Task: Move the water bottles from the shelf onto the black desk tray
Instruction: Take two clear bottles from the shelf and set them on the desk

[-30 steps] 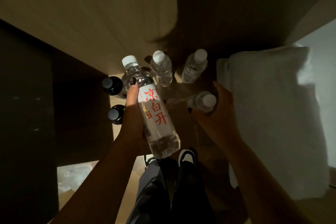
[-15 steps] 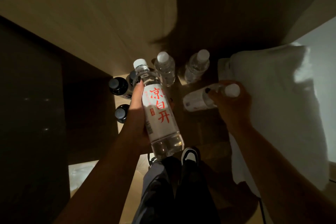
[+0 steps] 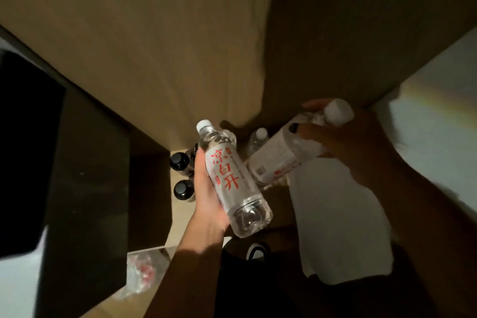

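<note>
While two dark-capped bottles (image 3: 180,161) stand on the shelf (image 3: 180,214) at the left, the left hand (image 3: 206,196) is wrapped around a clear water bottle (image 3: 232,181) with red lettering, cap up and tilted. Behind it, another water bottle (image 3: 256,141) stands in the dim recess. Farther right, the right hand (image 3: 346,142) is closed around the neck end of a second bottle (image 3: 284,157), held slantwise above a white cloth (image 3: 340,227)

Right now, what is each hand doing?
Left hand: closed around the red-lettered bottle.
Right hand: closed around a second bottle.
</note>
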The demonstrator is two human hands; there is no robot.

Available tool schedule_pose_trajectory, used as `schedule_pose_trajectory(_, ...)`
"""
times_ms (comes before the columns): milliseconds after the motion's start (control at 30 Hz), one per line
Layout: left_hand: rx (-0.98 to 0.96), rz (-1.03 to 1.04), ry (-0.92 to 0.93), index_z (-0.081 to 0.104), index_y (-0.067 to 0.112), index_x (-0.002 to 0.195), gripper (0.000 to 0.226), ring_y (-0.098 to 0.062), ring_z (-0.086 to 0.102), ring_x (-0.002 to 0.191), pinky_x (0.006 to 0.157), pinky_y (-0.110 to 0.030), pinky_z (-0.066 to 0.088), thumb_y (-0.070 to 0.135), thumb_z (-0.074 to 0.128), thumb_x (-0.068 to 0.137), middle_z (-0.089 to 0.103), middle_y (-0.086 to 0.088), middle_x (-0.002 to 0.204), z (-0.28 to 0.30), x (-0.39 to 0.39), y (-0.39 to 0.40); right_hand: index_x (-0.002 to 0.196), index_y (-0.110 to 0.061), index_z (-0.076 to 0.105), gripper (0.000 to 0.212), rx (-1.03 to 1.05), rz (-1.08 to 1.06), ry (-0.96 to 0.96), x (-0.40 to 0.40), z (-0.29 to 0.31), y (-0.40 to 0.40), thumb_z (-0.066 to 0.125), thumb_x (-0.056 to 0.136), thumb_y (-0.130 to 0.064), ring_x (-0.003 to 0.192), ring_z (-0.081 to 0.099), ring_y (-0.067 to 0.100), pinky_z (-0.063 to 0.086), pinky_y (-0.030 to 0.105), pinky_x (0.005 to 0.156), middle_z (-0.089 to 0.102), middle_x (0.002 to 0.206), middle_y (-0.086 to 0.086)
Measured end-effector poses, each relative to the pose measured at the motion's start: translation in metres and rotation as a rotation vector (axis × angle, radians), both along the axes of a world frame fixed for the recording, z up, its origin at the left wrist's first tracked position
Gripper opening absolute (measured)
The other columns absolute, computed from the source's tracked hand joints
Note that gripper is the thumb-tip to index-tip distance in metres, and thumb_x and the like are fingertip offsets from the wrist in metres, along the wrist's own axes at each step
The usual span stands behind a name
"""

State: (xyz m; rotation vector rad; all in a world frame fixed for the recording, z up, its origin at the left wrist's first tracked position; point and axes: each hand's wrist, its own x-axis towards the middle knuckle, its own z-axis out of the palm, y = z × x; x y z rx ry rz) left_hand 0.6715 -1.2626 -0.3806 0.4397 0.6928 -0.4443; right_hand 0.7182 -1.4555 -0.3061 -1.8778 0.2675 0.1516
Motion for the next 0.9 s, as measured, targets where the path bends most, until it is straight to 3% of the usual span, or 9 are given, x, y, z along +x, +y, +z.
schedule_pose_trajectory(133,0.102,0.008,0.007,0.063,0.019,0.085,0.049,-0.018,0.066,0.060,0.057,-0.031,0.055,0.066,0.049,0.084,0.066,-0.003,0.073,0.053,-0.003,-0.012,0.091,-0.019,0.069,0.030,-0.058,-0.013,-0.141,-0.008,0.059,0.006,0.081,0.064,-0.026,0.081,0.068,0.008,0.060,0.036,0.067,0.068,0.082,-0.012)
schedule_pose_trajectory(233,0.052,0.028,-0.056,0.056,0.021,0.083,0.045,-0.013,0.067,0.058,0.055,-0.029,0.056,0.066,0.052,0.083,0.059,0.001,0.076,0.092,-0.003,-0.018,0.077,-0.020,0.064,0.020,-0.177,0.042,-0.338,-0.015,0.106,0.016,0.079,0.069,-0.029,0.069,0.066,0.004,0.054,0.025,0.060,0.065,0.068,-0.016)
schedule_pose_trajectory(367,-0.009,0.000,-0.130,0.055,0.022,0.081,0.049,-0.020,0.062,0.069,0.077,-0.041,0.055,0.069,0.064,0.072,0.056,-0.001,0.073,0.147,-0.008,-0.020,0.095,-0.015,0.066,0.033,-0.266,0.077,-0.516,-0.021,0.168,0.015,0.075,0.075,-0.039,0.083,0.067,0.008,0.052,0.021,0.069,0.070,0.091,-0.006)
schedule_pose_trajectory(500,-0.034,0.060,-0.230,0.054,0.018,0.070,0.047,-0.017,0.058,0.055,0.056,-0.035,0.056,0.065,0.058,0.079,0.053,0.000,0.064,0.196,-0.015,-0.019,0.092,-0.030,0.058,0.024,0.025,0.110,-0.458,-0.027,0.216,0.019,0.074,0.074,-0.035,0.087,0.063,0.004,0.049,0.023,0.075,0.065,0.093,-0.012)
schedule_pose_trajectory(700,0.009,0.049,-0.294,0.056,0.016,0.081,0.051,-0.020,0.057,0.063,0.059,-0.038,0.057,0.067,0.058,0.076,0.056,-0.003,0.072,0.235,-0.033,-0.003,0.107,-0.026,0.048,0.033,0.422,0.106,-0.555,-0.038,0.237,0.030,0.064,0.080,-0.040,0.087,0.066,0.000,0.052,0.016,0.074,0.063,0.101,-0.007)
schedule_pose_trajectory(833,-0.011,0.042,-0.296,0.058,0.012,0.078,0.053,-0.024,0.062,0.049,0.046,-0.042,0.055,0.065,0.055,0.082,0.059,-0.007,0.064,0.257,-0.056,0.007,0.118,-0.028,0.045,0.055,0.625,0.061,-0.491,-0.052,0.218,0.048,0.067,0.073,-0.053,0.103,0.068,0.024,0.056,0.038,0.088,0.064,0.119,0.010)
schedule_pose_trajectory(900,-0.006,-0.006,-0.302,0.059,0.012,0.076,0.054,-0.025,0.063,0.050,0.050,-0.045,0.055,0.066,0.057,0.080,0.059,-0.007,0.064,0.264,-0.065,0.016,0.115,-0.026,0.046,0.065,0.763,-0.018,-0.484,-0.063,0.215,0.060,0.073,0.066,-0.060,0.091,0.072,0.027,0.059,0.035,0.075,0.066,0.116,0.016)
